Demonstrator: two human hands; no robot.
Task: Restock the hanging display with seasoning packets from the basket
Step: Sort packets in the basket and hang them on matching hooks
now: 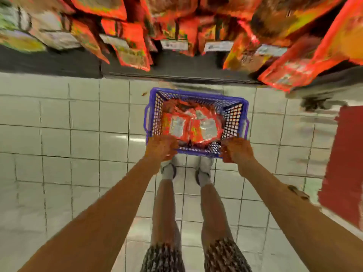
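A purple plastic basket (233, 114) sits low over the white tiled floor in front of my feet. Inside it lies a heap of red and orange seasoning packets (193, 125) with silvery panels. My left hand (161, 147) grips the near rim at its left corner. My right hand (236, 149) grips the same rim at the right corner. Above, across the top of the view, the hanging display (133, 44) carries rows of red and orange packets, blurred.
White price tags (218, 46) run along the display's lower rail. A dark base strip (176, 73) lies under the display. A red panel (345, 163) stands at the right edge. My legs and white shoes (169, 169) are directly behind the basket.
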